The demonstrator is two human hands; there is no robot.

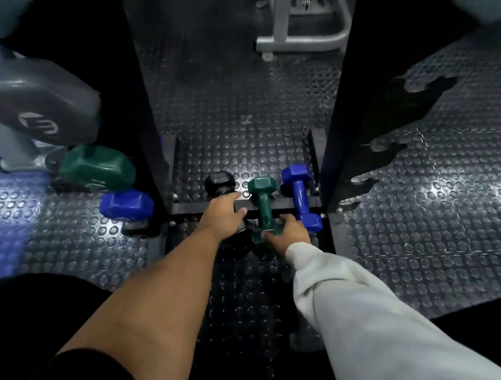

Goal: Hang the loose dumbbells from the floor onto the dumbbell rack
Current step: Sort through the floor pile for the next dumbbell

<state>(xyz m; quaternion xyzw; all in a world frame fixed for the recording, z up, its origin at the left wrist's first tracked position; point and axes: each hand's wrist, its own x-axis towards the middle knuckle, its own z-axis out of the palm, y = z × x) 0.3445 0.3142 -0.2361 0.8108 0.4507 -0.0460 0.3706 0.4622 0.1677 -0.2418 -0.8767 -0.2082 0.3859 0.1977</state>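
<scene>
Fingers: left hand (221, 212) grips black dumbbell (219, 182), right hand (288, 231) grips green dumbbell (263, 202); 1 blue dumbbell (300, 196) beside.

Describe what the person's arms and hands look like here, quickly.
The left hand is bare, with no glove, ring or watch showing; its forearm is bare up to a black sleeve pushed high. The right hand is also bare, but its arm is covered to the wrist by a loose, wrinkled pale grey-white sleeve. No markings show on either sleeve.
</scene>
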